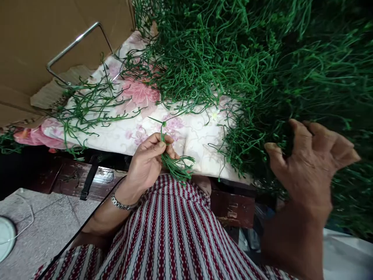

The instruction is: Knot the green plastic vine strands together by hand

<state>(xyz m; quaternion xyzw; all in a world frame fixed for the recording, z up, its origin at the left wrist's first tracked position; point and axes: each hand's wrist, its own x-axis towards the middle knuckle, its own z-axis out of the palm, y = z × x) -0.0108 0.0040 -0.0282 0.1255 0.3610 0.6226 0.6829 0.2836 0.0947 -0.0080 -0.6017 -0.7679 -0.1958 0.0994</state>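
Between the thumb and fingers of my left hand (151, 155) is a small bunch of green plastic stems (177, 167), its strands hanging down to the right and one piece pointing up. My right hand (309, 159) is spread, thumb and fingers apart, at the front edge of a large pile of green stems (233, 58); its fingertips touch or hover over the pile, and nothing is visibly held in it. A smaller scatter of stems (84, 112) lies to the left on the floral cloth (198, 147).
A cardboard box (58, 31) stands at the back left, with a bent metal wire frame (74, 44) beside it. Below the cloth are a dark red wooden surface (233, 208) and a black strap (89, 181). A round white object (6, 239) sits on the floor at lower left.
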